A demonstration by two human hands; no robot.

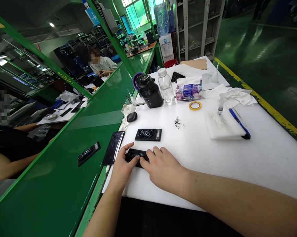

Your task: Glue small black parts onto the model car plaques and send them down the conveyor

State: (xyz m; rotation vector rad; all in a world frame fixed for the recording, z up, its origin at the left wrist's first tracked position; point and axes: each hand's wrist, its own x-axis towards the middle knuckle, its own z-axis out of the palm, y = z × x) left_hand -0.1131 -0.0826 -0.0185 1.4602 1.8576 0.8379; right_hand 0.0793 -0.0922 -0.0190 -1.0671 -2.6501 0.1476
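Near the front edge of the white work surface [187, 154], both my hands are on a black model car on a rectangular base [132, 154]. My left hand [122, 164] grips its left end, with the thumb on the car and the index finger along the far side. From the right, my right hand [163, 168] has its fingers closed around the other end, hiding much of it. The two thumbs nearly meet at the middle. Just beyond lies a similar black model car on a base with pale lettering [148, 134]. A dark phone [113, 148] rests left of my left hand.
Another model car [89, 153] lies on the green bench [52, 194]. Beyond my hands are a black flask [149, 92], clear bottle [166, 86], yellow tape roll [195, 105], small black parts [178, 122] and a syringe [220, 107]. Two people sit across the bench.
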